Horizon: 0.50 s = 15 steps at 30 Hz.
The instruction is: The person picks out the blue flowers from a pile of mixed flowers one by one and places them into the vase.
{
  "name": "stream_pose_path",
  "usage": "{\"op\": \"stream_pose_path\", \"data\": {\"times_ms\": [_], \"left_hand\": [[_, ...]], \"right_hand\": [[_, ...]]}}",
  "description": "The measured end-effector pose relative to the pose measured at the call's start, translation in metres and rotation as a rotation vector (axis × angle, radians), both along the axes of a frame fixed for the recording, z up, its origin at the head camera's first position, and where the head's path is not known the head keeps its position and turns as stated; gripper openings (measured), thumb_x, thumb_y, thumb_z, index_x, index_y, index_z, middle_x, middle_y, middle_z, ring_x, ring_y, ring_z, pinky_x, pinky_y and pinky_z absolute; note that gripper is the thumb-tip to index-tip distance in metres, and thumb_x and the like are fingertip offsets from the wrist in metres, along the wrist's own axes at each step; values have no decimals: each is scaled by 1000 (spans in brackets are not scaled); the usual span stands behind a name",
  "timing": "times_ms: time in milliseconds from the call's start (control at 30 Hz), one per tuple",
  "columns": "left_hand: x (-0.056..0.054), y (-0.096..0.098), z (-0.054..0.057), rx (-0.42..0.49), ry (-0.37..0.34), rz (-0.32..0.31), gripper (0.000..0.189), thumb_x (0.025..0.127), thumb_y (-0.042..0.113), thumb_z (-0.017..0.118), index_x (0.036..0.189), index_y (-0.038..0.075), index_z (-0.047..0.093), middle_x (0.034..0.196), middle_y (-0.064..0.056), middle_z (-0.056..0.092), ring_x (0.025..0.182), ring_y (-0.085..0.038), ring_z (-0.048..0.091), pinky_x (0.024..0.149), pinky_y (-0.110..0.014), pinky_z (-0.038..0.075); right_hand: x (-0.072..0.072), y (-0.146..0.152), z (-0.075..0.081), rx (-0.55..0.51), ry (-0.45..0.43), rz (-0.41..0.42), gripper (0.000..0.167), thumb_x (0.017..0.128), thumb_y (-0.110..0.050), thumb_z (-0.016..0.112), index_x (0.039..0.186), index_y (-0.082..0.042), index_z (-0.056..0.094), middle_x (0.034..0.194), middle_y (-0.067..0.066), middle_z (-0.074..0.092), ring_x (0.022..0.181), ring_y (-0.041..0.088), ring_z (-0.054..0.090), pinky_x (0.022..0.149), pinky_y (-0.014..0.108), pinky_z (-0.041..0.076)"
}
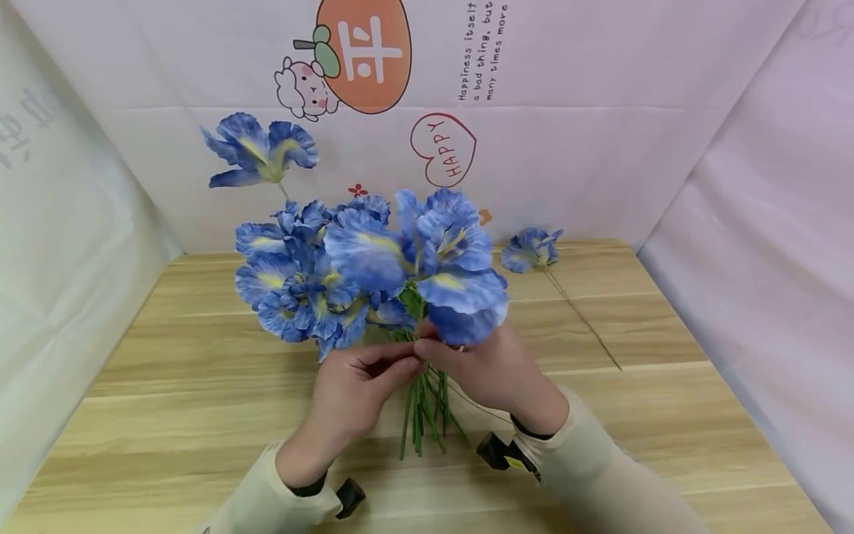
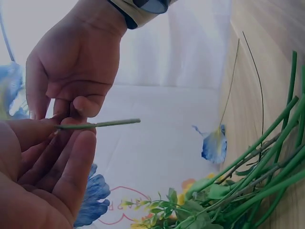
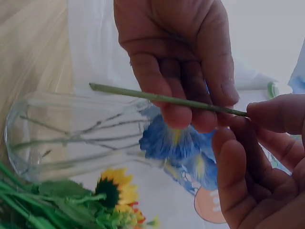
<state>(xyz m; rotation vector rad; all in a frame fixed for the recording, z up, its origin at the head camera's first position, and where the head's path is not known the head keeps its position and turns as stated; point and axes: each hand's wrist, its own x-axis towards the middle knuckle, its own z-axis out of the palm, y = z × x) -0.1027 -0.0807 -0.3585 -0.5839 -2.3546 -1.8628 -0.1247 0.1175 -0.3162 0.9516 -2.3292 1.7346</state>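
In front of me, my left hand (image 1: 350, 389) and right hand (image 1: 497, 371) meet at the thin green stem (image 2: 109, 124) of an artificial blue iris (image 1: 460, 293). The right thumb and fingertips pinch this stem in the right wrist view. At nearly the same spot, the left thumb and fingers pinch it too, fingertips close to the right hand's. One cut end sticks out past the fingers. The big blossom hides part of the right hand in the head view. More blue irises (image 1: 287, 282) cluster left of the hands; their stems stand in a clear glass vase (image 3: 28, 107).
Below the hands lies a bunch of green stems (image 1: 420, 423) with leaves, a sunflower (image 3: 116, 191) and small yellow blooms. A single blue iris (image 1: 530, 250) lies at the table's right rear. One taller iris (image 1: 260, 152) rises at left. White printed cloth (image 1: 567, 133) encloses the wooden table (image 1: 167, 415).
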Motion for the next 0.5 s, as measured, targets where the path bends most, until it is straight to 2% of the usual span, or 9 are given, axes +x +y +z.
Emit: {"op": "stream_pose_path", "data": {"times_ms": [67, 100, 233, 333, 400, 500], "left_hand": [[0, -1, 0, 30, 21, -13, 21, 94, 22, 72, 113, 13, 77, 96, 6, 74, 74, -15, 69, 64, -32, 58], [0, -2, 0, 49, 31, -24, 21, 94, 19, 72, 112, 11, 77, 96, 4, 74, 79, -16, 70, 67, -34, 59], [0, -6, 0, 83, 92, -41, 17, 93, 9, 72, 109, 6, 76, 94, -1, 73, 78, -18, 70, 66, -34, 59], [1, -10, 4, 88, 118, -21, 10, 93, 6, 72, 102, 6, 76, 88, -1, 73, 76, -19, 70, 65, -34, 59], [3, -14, 9, 125, 118, -19, 7, 93, 4, 70, 98, 4, 75, 86, -4, 73, 76, -22, 70, 65, -36, 59], [7, -19, 21, 208, 139, -28, 5, 92, -4, 68, 93, -1, 72, 88, -11, 72, 76, -27, 71, 66, -39, 59]], "right_hand": [[1, -3, 0, -32, -43, 31, 9, 91, 0, 71, 96, -6, 67, 85, 3, 64, 69, 21, 57, 60, 35, 49], [1, -5, 0, -29, -43, 36, 9, 91, 0, 71, 97, -5, 68, 86, 3, 66, 71, 20, 59, 62, 35, 51], [0, -9, -2, 22, 3, 25, 8, 94, -5, 69, 98, -9, 73, 86, -4, 68, 67, 15, 59, 58, 32, 51], [-4, -9, -6, 73, 51, -31, 9, 97, -10, 64, 98, -13, 73, 73, -8, 60, 57, 13, 50, 52, 30, 43], [-9, -9, -11, 115, 31, -71, 11, 98, -11, 59, 94, -12, 70, 69, -6, 55, 54, 14, 44, 51, 30, 38], [-21, -7, -24, 268, -72, -89, 16, 97, -10, 55, 95, -12, 71, 73, -3, 60, 55, 14, 46, 54, 31, 41]]}}
